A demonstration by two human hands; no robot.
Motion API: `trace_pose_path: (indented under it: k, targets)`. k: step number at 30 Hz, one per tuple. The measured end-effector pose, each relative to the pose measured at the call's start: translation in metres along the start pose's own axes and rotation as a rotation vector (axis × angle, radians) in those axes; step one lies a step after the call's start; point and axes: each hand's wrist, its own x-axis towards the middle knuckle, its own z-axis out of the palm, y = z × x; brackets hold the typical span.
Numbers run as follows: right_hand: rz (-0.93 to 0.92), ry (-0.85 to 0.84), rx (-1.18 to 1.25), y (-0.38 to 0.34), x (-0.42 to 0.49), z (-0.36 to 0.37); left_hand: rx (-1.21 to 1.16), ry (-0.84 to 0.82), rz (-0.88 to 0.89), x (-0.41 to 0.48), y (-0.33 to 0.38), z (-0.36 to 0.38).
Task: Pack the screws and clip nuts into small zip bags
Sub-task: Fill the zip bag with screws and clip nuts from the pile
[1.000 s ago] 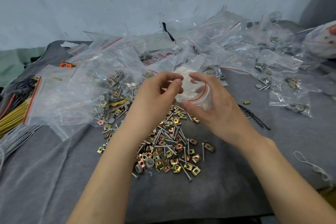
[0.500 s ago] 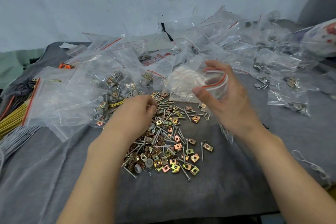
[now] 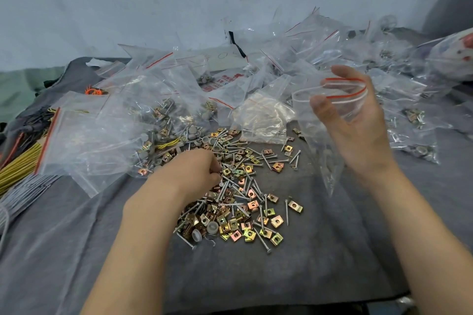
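Left hand [image 3: 194,174] dropped from the bag mouth onto the screw and clip-nut pile [image 3: 243,202] at the centre of the desk [image 3: 307,263]. Its fingers are curled into the pile; can't tell if anything's gripped. Right hand [image 3: 358,130] raised the zip bag [image 3: 314,140] toward the right edge, curled fingers spreading its mouth wide.

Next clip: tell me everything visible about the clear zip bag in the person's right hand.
The small clear plastic zip bag has a red line along its zip strip. Its mouth is open, spread into a loop by the right hand's thumb and curled fingers. The body hangs down toward the grey cloth. Small blurred pieces may sit inside.
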Motion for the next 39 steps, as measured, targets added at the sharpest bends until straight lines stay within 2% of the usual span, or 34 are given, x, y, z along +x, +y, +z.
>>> trace_pose_path:
  k: [3, 10, 18, 23, 35, 39]
  targets:
    - [-0.014, -0.056, -0.089, 0.004, -0.001, -0.002, 0.006, 0.003, -0.003, 0.000, 0.000, 0.000]
    - [-0.047, -0.352, -0.249, 0.006, -0.021, 0.026, -0.037, 0.085, 0.023, 0.003, -0.001, 0.000]
    - [-0.066, -0.383, -0.272, 0.005, -0.023, 0.032, -0.430, 0.345, 0.150, 0.005, 0.012, -0.007]
    - [-0.069, -0.391, -0.275, 0.006, -0.024, 0.032, -0.682, 0.406, 0.234, 0.006, 0.030, -0.008]
    - [-0.044, -0.411, -0.279, 0.003, -0.026, 0.030, -0.812, 0.203, 0.327, 0.009, 0.044, -0.003]
    - [-0.046, -0.381, -0.276, 0.006, -0.024, 0.030, -0.871, 0.229, 0.333, 0.009, 0.041, -0.004]
